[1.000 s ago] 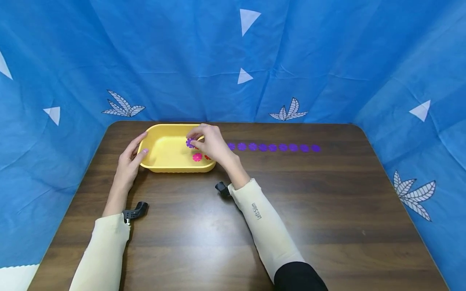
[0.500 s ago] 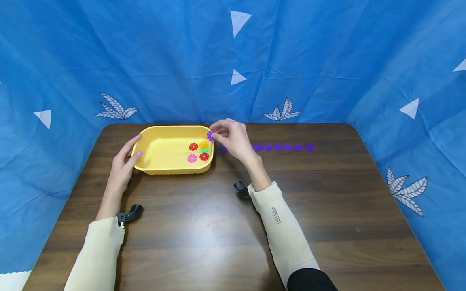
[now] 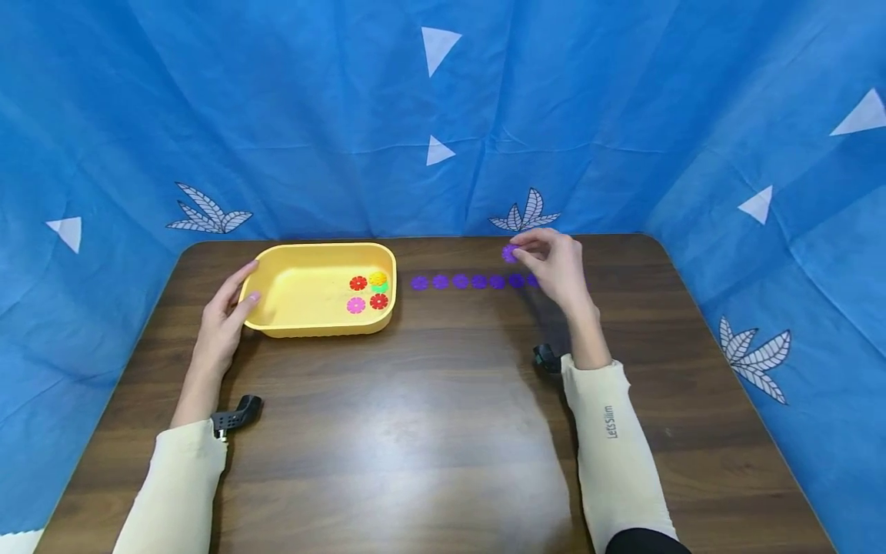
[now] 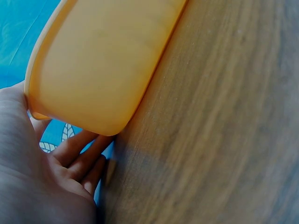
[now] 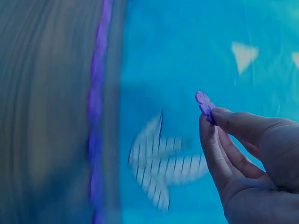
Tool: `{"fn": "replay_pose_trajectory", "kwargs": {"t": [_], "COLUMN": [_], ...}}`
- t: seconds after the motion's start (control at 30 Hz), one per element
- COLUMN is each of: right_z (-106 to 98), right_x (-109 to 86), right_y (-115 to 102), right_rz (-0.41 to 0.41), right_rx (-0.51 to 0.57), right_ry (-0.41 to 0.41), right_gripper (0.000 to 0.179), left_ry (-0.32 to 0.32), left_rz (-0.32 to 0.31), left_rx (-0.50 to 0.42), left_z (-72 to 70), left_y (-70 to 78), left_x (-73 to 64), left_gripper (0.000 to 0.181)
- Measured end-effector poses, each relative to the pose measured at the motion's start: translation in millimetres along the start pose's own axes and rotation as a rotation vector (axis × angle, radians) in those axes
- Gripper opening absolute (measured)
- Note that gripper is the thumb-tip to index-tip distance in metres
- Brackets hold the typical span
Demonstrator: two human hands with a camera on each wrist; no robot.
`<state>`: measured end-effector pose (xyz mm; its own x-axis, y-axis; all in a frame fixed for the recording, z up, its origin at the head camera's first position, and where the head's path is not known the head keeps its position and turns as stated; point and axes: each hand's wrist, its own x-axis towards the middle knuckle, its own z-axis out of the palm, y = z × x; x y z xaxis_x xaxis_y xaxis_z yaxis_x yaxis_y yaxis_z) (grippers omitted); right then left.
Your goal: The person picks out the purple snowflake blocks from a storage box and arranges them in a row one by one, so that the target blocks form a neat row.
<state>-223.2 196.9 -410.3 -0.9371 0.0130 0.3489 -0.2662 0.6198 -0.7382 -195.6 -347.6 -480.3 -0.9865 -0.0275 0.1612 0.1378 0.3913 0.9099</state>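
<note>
My right hand (image 3: 559, 269) pinches a purple flower-shaped disc (image 3: 510, 253) between thumb and fingertips, held just beyond a row of similar purple discs (image 3: 479, 282). In the right wrist view the pinched disc (image 5: 205, 106) shows nearly edge-on. Part of the row lies behind the right hand in the head view. At the left end of a yellow tray (image 3: 314, 331), my left hand (image 3: 223, 315) grips the wall, thumb at the rim and fingers around the outside. Inside the tray's right end lie red discs (image 3: 378, 301), a pink disc (image 3: 356, 305), a yellow disc (image 3: 378, 278) and a green one.
The brown wooden table (image 3: 415, 431) extends in front of the tray and the row. A blue patterned cloth (image 3: 332, 115) hangs behind the table and along both sides. Black wrist cameras (image 3: 238, 413) sit at both sleeve cuffs.
From over the tray, my right hand has carried the purple disc rightward to above the row. My left hand keeps its grip on the tray. The head view has shifted slightly.
</note>
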Motion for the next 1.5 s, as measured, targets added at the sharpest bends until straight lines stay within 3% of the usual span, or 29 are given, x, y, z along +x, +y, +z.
{"fn": "replay_pose_trajectory", "kwargs": {"t": [0.23,0.47,1.03,1.3,1.5], "right_z": [-57.0,-84.7,-79.4,-79.1,-80.5], "right_x": [-17.3,-33.0,-33.4,-27.5,-26.5], "right_y": [59.3,99.1,127.0,128.0,118.6], "right_rz": [0.093,0.157,0.222,0.193,0.174], "right_rx": [-0.135,-0.213,-0.243,-0.229,-0.236], "right_ry": [0.084,0.092,-0.011,0.009,0.072], "right_gripper": [0.016,0.017,0.018,0.018,0.033], "left_ry": [0.003,0.006,0.023,0.027,0.027], "left_rz": [0.021,0.015,0.002,-0.013,-0.011], "left_rx": [0.005,0.017,0.047,0.056,0.046], "left_z": [-4.9,-12.4,-14.9,-17.1,-16.5], "left_y": [-3.0,-2.0,-3.5,-2.6,-1.4], "left_x": [2.7,-0.1,-4.9,-6.7,-6.4], "left_gripper": [0.054,0.054,0.054,0.054,0.055]}}
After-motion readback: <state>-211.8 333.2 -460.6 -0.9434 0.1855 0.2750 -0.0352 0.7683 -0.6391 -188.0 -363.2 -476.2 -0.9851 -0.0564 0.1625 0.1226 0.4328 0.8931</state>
